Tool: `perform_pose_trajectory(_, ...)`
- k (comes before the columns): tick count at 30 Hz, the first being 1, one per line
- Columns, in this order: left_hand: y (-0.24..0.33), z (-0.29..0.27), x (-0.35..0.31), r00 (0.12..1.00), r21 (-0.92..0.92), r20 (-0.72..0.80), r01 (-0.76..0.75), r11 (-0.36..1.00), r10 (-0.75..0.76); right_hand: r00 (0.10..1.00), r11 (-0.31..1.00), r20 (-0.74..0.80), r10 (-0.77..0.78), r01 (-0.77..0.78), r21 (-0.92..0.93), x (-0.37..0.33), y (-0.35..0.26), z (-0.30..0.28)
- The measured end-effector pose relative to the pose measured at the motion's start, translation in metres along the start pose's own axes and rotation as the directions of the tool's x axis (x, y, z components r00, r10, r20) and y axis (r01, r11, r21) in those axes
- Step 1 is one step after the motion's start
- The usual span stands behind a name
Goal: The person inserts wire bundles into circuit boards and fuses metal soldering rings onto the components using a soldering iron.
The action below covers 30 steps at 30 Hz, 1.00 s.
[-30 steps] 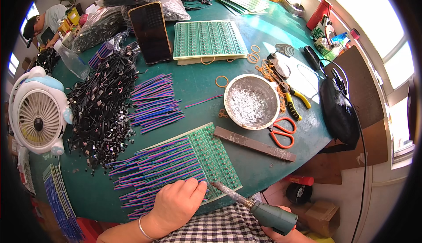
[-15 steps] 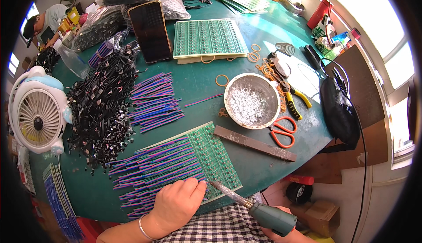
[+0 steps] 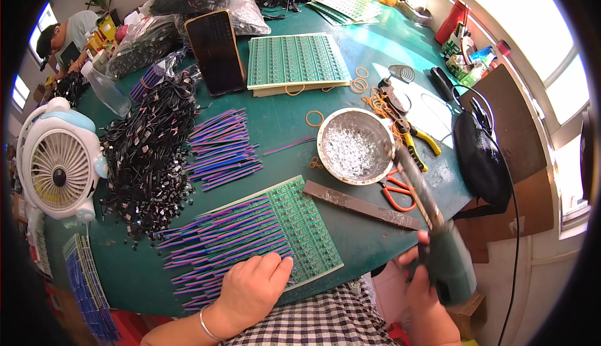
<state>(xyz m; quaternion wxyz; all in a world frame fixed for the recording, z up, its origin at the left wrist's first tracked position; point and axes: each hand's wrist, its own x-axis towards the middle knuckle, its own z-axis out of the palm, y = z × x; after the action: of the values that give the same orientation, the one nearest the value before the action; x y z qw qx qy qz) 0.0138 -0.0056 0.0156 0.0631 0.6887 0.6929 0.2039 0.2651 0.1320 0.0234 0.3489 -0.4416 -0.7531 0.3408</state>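
Since the earlier frame, the soldering iron [image 3: 449, 264] has been swinging away from the circuit board [image 3: 313, 236] and is now blurring with motion at the right of the frame, while the left hand [image 3: 252, 286] is staying at the board in the lower centre. The iron's long axis is slanting from the handle at lower right up and leftward to the tip, which is overlapping the right rim of the metal bowl [image 3: 380, 134] of silvery bits; whether it is touching the rim, I cannot tell. The right hand [image 3: 426, 288] is the nearer one to the bowl, which is lying up and to the left of its fingers. Those fingers are clamping round the handle, partly hiding behind it. The left fingers are curling close together and resting on the pink-and-blue wires [image 3: 222, 239] near their right-hand ends; whether they are pinching one, I cannot tell. The board is lying on the green tabletop [image 3: 285, 117] to the left of the iron, its bare right part showing beyond the wires. A brown bar [image 3: 360, 205] is lying between board and bowl, and red-handled scissors [image 3: 394, 200] are sitting just below the bowl, partly behind the iron.
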Motion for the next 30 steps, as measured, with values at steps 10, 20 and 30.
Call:
perform_pose_trajectory(10, -0.004, -0.053, -0.004, 0.955, -0.252, -0.222, 0.141, 0.958, -0.199, 0.999, 0.905, -0.016, -0.045, 0.048, 0.422, -0.021, 0.024, -0.011)
perform_pose_trajectory(20, 0.000, 0.012, -0.005, 0.996, -0.131, -0.083, 0.020, 0.991, -0.032, 0.870, 0.982, 0.493, 0.003, -0.094, 0.161, -0.098, 0.048, -0.024)
perform_pose_trajectory(30, 0.002, 0.016, -0.010, 0.993, -0.100, -0.114, -0.014, 0.995, 0.002, 0.926, 0.983, 0.367, -0.084, 0.016, 0.185, -0.095, 0.027, -0.012)
